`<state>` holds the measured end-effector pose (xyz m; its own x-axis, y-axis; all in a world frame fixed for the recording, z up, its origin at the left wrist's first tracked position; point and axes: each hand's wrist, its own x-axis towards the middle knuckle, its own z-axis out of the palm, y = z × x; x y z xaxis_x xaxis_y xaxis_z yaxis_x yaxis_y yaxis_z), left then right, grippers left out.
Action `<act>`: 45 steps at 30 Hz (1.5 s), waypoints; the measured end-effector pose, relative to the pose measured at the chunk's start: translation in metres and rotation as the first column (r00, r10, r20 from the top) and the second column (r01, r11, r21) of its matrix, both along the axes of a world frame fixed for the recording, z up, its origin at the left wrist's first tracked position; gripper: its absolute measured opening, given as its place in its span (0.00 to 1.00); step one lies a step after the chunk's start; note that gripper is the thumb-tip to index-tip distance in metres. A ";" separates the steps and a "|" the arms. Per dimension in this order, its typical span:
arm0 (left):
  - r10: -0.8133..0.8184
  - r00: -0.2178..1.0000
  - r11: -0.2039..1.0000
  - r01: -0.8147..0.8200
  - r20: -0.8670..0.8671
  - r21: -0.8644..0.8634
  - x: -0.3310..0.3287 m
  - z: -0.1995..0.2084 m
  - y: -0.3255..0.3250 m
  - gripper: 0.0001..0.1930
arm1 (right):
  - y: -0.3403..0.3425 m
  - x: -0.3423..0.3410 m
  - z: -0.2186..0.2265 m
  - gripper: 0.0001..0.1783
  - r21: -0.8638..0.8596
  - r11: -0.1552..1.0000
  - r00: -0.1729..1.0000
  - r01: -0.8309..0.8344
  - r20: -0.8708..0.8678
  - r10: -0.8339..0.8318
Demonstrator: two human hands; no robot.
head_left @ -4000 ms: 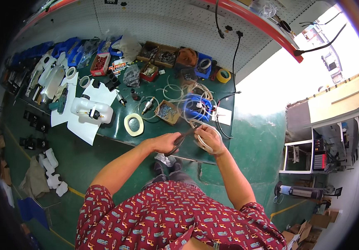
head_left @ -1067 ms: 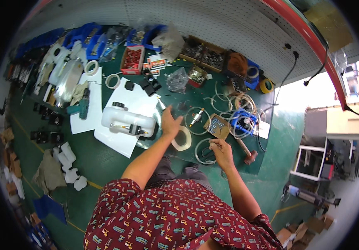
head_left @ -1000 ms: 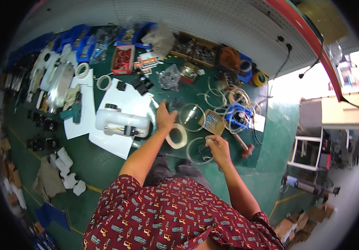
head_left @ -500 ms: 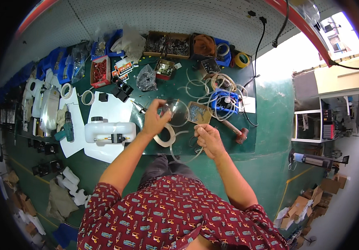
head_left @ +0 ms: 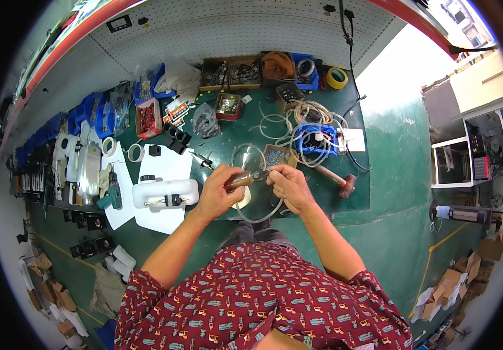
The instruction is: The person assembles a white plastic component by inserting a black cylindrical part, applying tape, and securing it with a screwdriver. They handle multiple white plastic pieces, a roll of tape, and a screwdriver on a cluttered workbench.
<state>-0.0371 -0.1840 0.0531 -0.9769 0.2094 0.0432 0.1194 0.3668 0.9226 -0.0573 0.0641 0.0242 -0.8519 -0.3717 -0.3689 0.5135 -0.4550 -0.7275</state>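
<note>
Both hands meet over the near edge of the green bench. My left hand (head_left: 213,195) is closed around a brown, rounded, handle-like piece (head_left: 239,181) with a dark narrow end pointing right. At that dark end, my right hand (head_left: 289,188) is pinched; a clear flexible tube (head_left: 257,221) runs out below its fingers and loops round under the hands. Whether the tube touches the dark end is hidden by my fingers. A roll of pale tape (head_left: 243,199) lies beneath, partly covered by my left hand.
A white plastic tank (head_left: 167,192) with a black fitting lies left on white sheets. Right stand a mallet (head_left: 339,184), coiled tubing (head_left: 312,114) and a blue bin (head_left: 315,140). Parts boxes (head_left: 231,73) line the back. A drill (head_left: 111,195) lies at far left.
My hands have come together; the left moved right and down, the right slightly up. The brown piece now shows between them. My view has shifted a little.
</note>
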 end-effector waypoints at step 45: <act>-0.128 0.991 0.968 0.134 0.041 -0.214 0.001 0.016 -0.058 0.24 | -0.041 0.008 -0.007 0.10 0.515 0.853 0.909 0.087 -0.391 0.143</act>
